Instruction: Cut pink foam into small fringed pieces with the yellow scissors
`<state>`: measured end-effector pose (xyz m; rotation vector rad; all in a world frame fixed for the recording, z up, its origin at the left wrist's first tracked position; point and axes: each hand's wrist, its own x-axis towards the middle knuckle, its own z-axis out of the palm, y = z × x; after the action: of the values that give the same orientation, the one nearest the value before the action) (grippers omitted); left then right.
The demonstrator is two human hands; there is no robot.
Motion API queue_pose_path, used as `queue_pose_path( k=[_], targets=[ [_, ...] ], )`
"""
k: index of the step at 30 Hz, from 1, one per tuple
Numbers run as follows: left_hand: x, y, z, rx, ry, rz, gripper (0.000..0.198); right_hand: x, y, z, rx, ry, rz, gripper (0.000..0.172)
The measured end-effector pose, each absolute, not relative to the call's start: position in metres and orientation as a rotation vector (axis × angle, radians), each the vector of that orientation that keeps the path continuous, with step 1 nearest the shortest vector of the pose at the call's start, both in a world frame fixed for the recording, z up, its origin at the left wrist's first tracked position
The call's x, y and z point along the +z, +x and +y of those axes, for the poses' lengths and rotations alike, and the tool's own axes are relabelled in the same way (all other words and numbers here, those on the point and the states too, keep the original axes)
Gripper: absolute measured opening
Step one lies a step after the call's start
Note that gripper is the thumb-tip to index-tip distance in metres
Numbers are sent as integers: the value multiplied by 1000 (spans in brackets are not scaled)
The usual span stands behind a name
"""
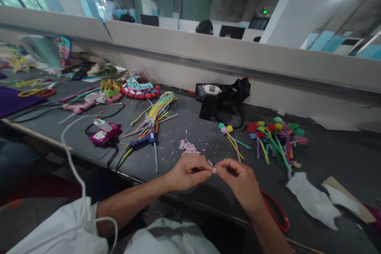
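Observation:
Over the front of the dark table, my left hand (pixel 190 171) and my right hand (pixel 240 180) meet fingertip to fingertip. Both pinch a tiny pink piece (pixel 214 170), perhaps a short cut of pipe cleaner; its exact kind is too small to make out. Just beyond my left hand lies a small heap of pale pink cut pieces (pixel 188 147), with scattered bits around it. Pipe-cleaner flowers (pixel 226 130) in teal, pink and yellow lie beyond my right hand. A red loop-shaped handle (pixel 278 211) shows beside my right wrist, partly hidden by it.
Left of my hands are a blue glue gun (pixel 143 141), a bundle of pipe cleaners (pixel 162 107) and a purple power strip (pixel 105 134) with cables. A bunch of colourful flowers (pixel 275 135) and white tissue (pixel 314 202) lie right. A black bag (pixel 235 95) rests by the partition.

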<state>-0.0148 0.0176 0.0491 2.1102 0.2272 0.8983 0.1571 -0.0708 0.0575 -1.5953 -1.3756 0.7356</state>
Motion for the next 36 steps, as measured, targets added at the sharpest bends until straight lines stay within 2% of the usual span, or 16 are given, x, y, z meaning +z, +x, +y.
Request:
queue_pose_path(
  k=[3,9,15,19,25,36],
  targets=[
    [48,-15,15,898,1892,379,25,62,146,-77,659,-1592,-1363,25],
    [47,-11,11,825,1408,487,27,70,126,-86,298,-1550,-1449,17],
    [52,-12,13,668,1391,499,30,66,128,-84,255,-1557,-1482,16],
    [55,-13,14,653,1531,521,27,61,131,-84,268,-1579,-1482,17],
    [52,-7,13,876,1997,593,16,54,130,-83,213,-1573,-1531,16],
    [60,-9,19,814,2673,230,15,69,156,-78,201,-1544,-1727,16]
  ],
)
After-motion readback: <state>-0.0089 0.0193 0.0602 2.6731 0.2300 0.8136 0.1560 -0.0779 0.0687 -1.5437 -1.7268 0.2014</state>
